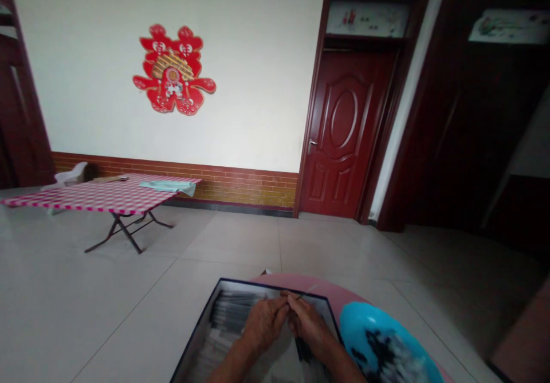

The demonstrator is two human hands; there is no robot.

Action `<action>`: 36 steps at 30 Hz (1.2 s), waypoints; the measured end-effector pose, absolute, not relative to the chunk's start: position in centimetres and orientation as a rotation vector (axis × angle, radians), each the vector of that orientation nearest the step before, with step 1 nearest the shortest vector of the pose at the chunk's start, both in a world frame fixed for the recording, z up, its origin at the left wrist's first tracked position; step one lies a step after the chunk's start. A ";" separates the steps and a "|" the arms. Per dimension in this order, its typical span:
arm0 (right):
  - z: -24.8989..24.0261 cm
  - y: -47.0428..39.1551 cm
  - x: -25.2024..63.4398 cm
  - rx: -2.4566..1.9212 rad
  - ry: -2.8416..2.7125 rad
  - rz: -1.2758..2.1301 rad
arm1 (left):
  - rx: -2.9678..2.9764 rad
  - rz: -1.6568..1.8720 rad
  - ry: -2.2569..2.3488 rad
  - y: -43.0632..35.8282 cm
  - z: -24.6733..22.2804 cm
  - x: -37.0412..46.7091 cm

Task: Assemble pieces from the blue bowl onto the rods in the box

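You face a white wall point(258, 73) bearing a red decoration point(173, 74), left of a dark red door point(344, 125). To your left, a checkered table point(98, 196) stands on crossed legs point(126, 233), a pale blue cloth point(169, 186) near its right end.

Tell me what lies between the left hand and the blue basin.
The right hand, then the box's side wall; the head view shows both.

A home interior, seen from where I stand: a panelled red door point(345, 136) with a lever handle point(313, 143) sits beneath a painted transom panel point(367, 19). Left of the door, a red-and-gold ornament point(174, 73) hangs on a white wall point(262, 79) above a brick-patterned band point(249, 190); farther left and nearer me, a pink-checked folding table point(107, 195) stands on pale floor tiles point(232, 237).
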State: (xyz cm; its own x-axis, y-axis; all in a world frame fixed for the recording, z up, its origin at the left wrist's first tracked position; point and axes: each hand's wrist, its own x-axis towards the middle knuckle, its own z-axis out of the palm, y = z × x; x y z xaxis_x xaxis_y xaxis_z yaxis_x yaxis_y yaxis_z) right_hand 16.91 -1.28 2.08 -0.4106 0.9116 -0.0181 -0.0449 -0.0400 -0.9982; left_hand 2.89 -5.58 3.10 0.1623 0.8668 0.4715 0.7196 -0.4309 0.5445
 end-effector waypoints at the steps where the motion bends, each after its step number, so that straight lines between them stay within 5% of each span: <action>1: 2.2 -1.3 16.9 -0.947 -1.406 1.576 | 2.239 1.105 1.574 -5.5 3.1 2.8; 9: 3.0 0.2 17.7 -0.978 -0.960 1.321 | 2.243 1.016 1.754 -4.6 1.5 1.7; 21: 3.9 -0.5 17.3 -1.139 -1.485 1.024 | 2.401 1.373 1.488 -3.7 -0.8 2.1; 28: 6.7 0.7 26.3 -1.288 -1.802 0.781 | 2.448 1.412 1.496 -3.3 -1.6 1.7; 36: 3.7 -0.9 33.0 -1.564 -2.007 0.619 | 2.416 1.379 1.515 -3.2 -2.1 1.8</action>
